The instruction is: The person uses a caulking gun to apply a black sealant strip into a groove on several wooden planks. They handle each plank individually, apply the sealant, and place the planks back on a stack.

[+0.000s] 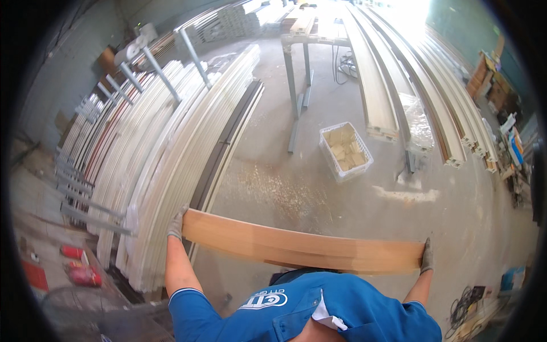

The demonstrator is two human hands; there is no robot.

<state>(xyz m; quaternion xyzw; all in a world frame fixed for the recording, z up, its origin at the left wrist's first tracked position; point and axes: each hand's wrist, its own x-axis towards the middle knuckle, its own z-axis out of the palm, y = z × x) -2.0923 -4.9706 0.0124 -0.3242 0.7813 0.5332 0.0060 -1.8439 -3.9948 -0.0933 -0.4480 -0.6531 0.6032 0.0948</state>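
Left hand (pixel 176 223) and right hand (pixel 427 256) (both gloved) gripped board (pixel 302 246) at opposite ends; a slipped grip risked dropping it on floor (pixel 347 208).

A grey floor (pixel 478 228) is bearing a white basket (pixel 341 171) and scattered pale dust (pixel 285 185).
The basket is standing near a metal-legged stand (pixel 289 80), which is also resting on the floor and is holding up long pale profiles (pixel 370 85) side by side; on the left, stacked pale strips (pixel 188 145) are lying lengthwise beside upright metal posts (pixel 162 74), dust spreading over the floor near them.
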